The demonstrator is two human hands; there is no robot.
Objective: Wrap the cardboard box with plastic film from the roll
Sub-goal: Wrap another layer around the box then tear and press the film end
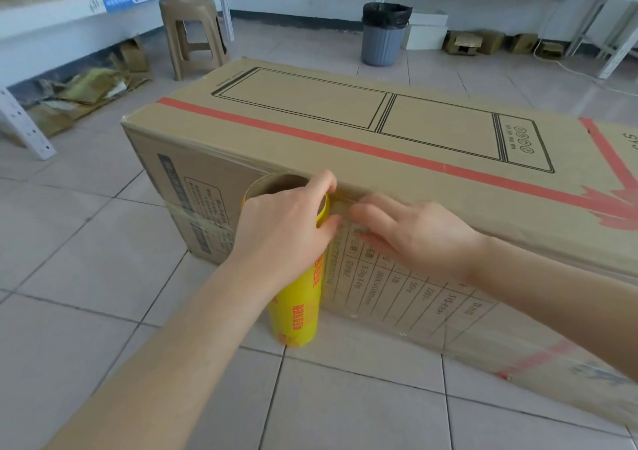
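A long cardboard box (362,128) with red tape lines lies on the tiled floor. A yellow roll of plastic film (298,306) stands upright against its near side. My left hand (283,221) grips the top of the roll, fingers curled around its rim. My right hand (414,232) lies with straight fingers flat on the box's near side, pressing clear film (397,297) that covers that face. A band of film also crosses the box's left end.
A brown plastic stool (193,31) and a grey bin (383,35) with a black liner stand behind the box. White shelving (51,18) runs along the left and back right. Flattened cardboard (83,94) lies under the left shelf. Small boxes sit by the far wall.
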